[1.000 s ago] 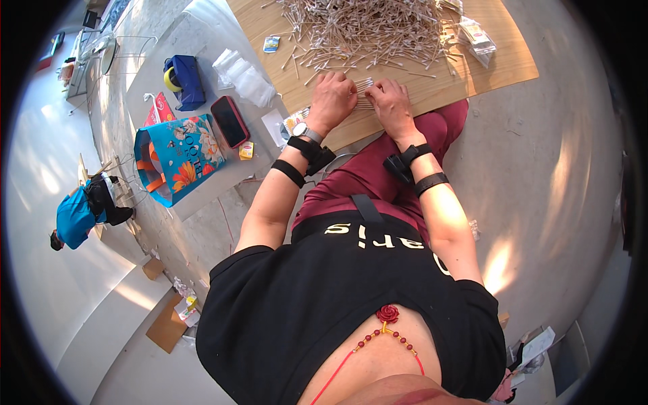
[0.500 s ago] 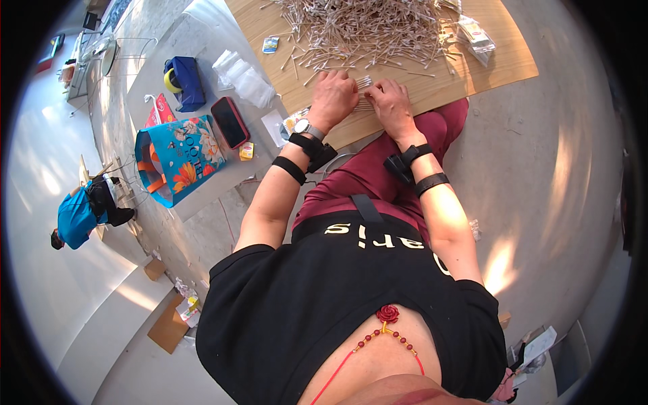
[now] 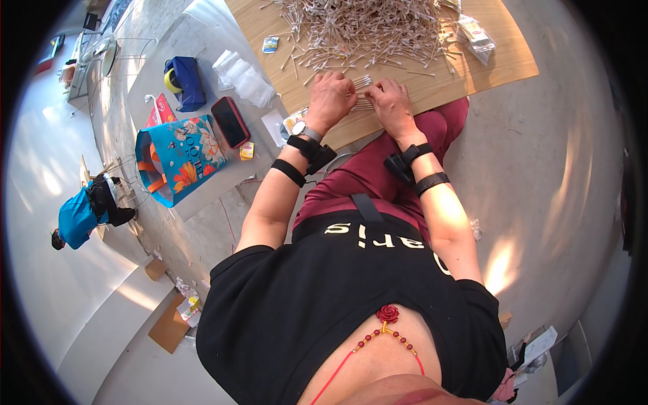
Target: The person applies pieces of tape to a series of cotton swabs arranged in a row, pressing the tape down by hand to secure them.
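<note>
A large heap of cotton swabs (image 3: 364, 30) covers the far part of the wooden table (image 3: 499, 77). Near the table's close edge, a small row of cotton swabs (image 3: 363, 106) lies crosswise between my two hands, white tips showing above it. My left hand (image 3: 331, 98) is curled at the left end of this row, knuckles up. At the other end, my right hand (image 3: 389, 104) bends its fingers down over the swabs. Both hands look closed on the row, though the fingertips are mostly hidden beneath them.
Clear packets (image 3: 476, 39) lie at the table's right. Left of it are plastic bags (image 3: 243, 75), a blue tape dispenser (image 3: 184, 84), a phone (image 3: 230, 123) and a flowered blue bag (image 3: 181, 160). A person in blue (image 3: 81, 212) bends over at far left.
My left hand has shifted very slightly, its fingers moving a little at the swabs' end. The right hand stays nearly where it was.
</note>
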`<action>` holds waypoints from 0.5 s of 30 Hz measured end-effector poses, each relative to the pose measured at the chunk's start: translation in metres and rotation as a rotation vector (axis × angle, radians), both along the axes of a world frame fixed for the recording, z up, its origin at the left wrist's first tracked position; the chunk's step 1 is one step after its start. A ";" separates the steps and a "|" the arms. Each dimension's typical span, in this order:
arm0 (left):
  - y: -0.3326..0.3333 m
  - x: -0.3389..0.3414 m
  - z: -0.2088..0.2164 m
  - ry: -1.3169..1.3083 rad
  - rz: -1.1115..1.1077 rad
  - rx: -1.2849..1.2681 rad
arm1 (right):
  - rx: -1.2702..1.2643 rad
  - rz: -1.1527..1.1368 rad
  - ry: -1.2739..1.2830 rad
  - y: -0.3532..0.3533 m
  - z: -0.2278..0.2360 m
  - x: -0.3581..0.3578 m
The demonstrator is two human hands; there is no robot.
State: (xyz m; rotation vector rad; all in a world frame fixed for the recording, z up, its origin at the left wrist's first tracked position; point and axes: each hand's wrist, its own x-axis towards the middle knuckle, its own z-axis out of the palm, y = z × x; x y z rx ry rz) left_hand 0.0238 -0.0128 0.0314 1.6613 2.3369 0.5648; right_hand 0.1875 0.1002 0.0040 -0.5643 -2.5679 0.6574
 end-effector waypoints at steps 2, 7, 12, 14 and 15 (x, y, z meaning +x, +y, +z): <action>0.001 0.000 -0.001 -0.003 0.007 0.008 | -0.001 0.001 -0.004 0.001 -0.001 0.000; 0.004 0.002 -0.003 -0.027 0.017 0.021 | -0.010 0.007 -0.012 0.001 -0.001 0.001; 0.002 -0.004 -0.017 -0.111 0.166 0.244 | -0.083 -0.068 0.045 0.002 0.002 0.004; -0.002 -0.007 -0.016 -0.112 0.130 0.217 | -0.118 -0.140 0.066 0.005 0.001 0.010; -0.002 -0.007 -0.012 -0.112 0.112 0.199 | -0.139 -0.175 0.072 0.006 0.001 0.012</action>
